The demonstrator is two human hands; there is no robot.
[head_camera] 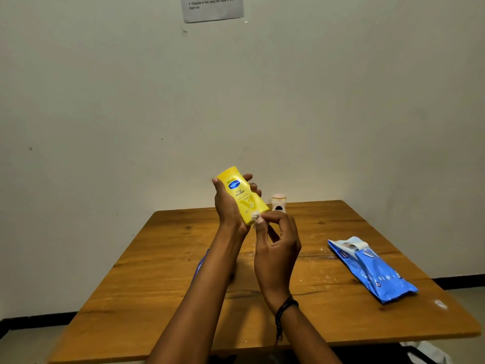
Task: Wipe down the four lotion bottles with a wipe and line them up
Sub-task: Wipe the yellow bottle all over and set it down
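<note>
My left hand (227, 203) grips a yellow lotion bottle (242, 196) and holds it tilted above the wooden table (162, 279). My right hand (277, 240) pinches a small white wipe (256, 216) against the bottle's lower end. A white bottle with a pale cap (278, 203) stands upright at the far edge of the table, just right of my hands. A purple object (200, 264) lies partly hidden behind my left forearm; what it is I cannot tell.
A blue pack of wet wipes (372, 269) lies on the right side of the table with its flap open. A printed sheet (212, 7) is taped to the wall. Something white (425, 350) lies on the floor at the table's near right corner.
</note>
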